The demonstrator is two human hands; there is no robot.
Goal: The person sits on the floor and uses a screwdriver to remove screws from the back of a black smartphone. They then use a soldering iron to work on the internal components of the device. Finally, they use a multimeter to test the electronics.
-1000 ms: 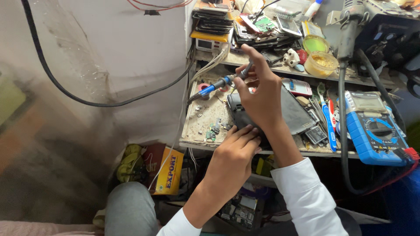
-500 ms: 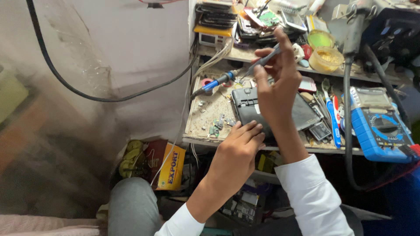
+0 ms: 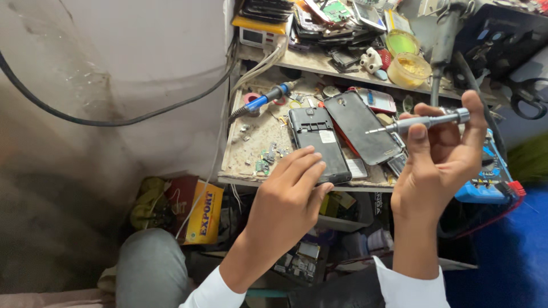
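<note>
Silver and slim, the screwdriver (image 3: 425,121) sits crosswise in the right hand (image 3: 439,165), its fingers (image 3: 418,137) clamped round the shaft with the thin tip pointing left, raised above the tabletop (image 3: 251,142). Below and to the left, the left hand (image 3: 288,197) rests its fingers (image 3: 311,162), lying close together and holding nothing, on the near end of an opened black phone (image 3: 317,140) that lies back side up at the tabletop's front edge. Just beside that phone, to its right, lies a loose black back cover (image 3: 362,125), tilted at an angle. Farther back on the tabletop a blue-handled soldering iron (image 3: 265,98) lies near the wall, its cable trailing off to the left. A blue multimeter (image 3: 494,179) sits at the right, partly hidden behind the right hand. On the shelf (image 3: 319,61) above stands a yellow round tub (image 3: 410,68).
</note>
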